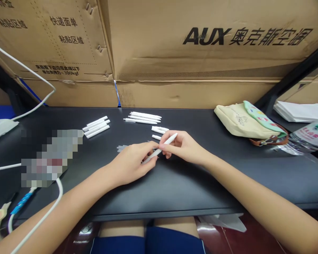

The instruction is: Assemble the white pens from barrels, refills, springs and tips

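Observation:
A white pen is held at a slant between my two hands above the black table. My left hand has its fingers closed round the pen's lower end. My right hand pinches it near the middle, and its tapered end points up and to the right. Beyond the hands lie several white pens in a row. Short white pen parts rest just behind my right hand, partly covered by it. Beside my left hand are small translucent pieces, partly hidden.
Several white tubes lie to the left. A blurred-out object with white cables is at far left. A cream pouch, a plastic bottle and white paper sit on the right. Cardboard stands behind.

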Demonstrator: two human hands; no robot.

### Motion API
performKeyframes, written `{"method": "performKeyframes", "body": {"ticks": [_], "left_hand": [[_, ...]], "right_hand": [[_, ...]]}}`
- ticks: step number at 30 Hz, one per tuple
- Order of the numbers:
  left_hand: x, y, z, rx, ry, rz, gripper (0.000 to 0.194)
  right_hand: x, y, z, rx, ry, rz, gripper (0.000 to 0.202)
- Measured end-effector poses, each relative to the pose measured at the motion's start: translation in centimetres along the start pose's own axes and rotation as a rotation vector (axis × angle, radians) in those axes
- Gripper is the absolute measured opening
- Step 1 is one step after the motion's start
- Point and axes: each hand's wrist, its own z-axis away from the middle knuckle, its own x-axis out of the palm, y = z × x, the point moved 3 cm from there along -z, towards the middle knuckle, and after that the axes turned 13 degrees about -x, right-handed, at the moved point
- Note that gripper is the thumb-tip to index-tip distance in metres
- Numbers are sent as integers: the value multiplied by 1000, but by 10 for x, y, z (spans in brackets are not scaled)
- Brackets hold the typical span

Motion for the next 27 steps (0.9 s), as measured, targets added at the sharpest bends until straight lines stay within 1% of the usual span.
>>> {"method": "performKeyframes", "body": {"ticks": [6, 9, 13, 18, 21, 27], "left_hand": [[-1, 4, 2, 9, 21, -158, 12], [-1, 4, 3, 4, 18, -177, 11], [-1, 3, 3, 6, 12, -120, 11], [-3, 4, 2, 60, -17, 27, 23], [-4, 4, 1, 73, 9, 86, 27], [-4, 2, 0, 24, 61, 137, 29]], "right_hand": [[2, 0, 2, 4, -23, 74, 30], [3, 0, 2, -3, -55, 81, 30], [4, 0, 2, -17, -48, 68, 31], [3, -3, 2, -52, -5, 8, 29], [2, -6, 1, -90, 48, -33, 27], [-3, -7, -1, -127, 131, -73, 25]]}}
